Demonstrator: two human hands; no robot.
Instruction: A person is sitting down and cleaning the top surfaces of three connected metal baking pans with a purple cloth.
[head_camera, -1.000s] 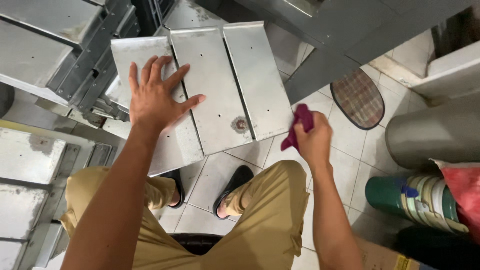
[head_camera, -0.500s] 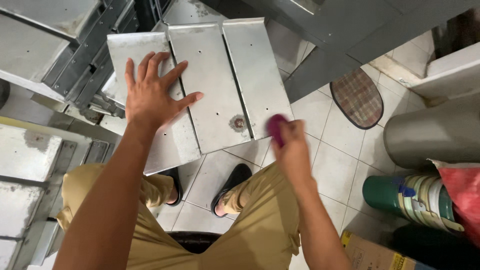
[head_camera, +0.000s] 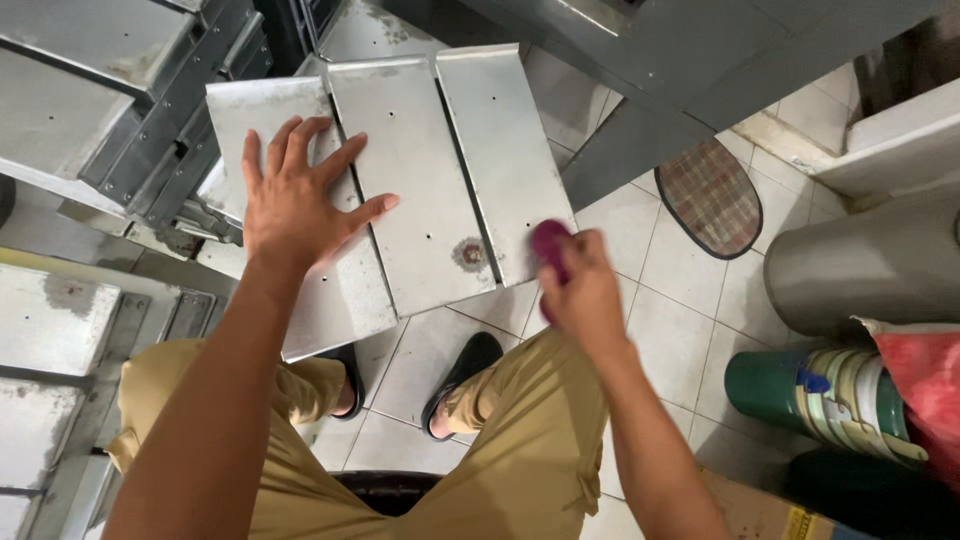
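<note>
Three-stepped grey metal panel, rust-spotted near bottom.

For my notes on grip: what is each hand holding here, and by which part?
The right hand grips a small magenta cloth, bunched in its fingers. The left hand holds nothing; it lies flat on the grey metal panel.

Three flat metal plates of dull grey steel lie side by side, edges touching, tilted slightly to the left in the view and resting over the tiled floor. Small drilled holes dot their faces, and a round rusty-brown stain marks the middle plate near its lower edge. A small magenta cloth, bunched into a wad, sits at the lower corner of the rightmost plate, just beside the stain, its outline blurred in the picture.
</note>
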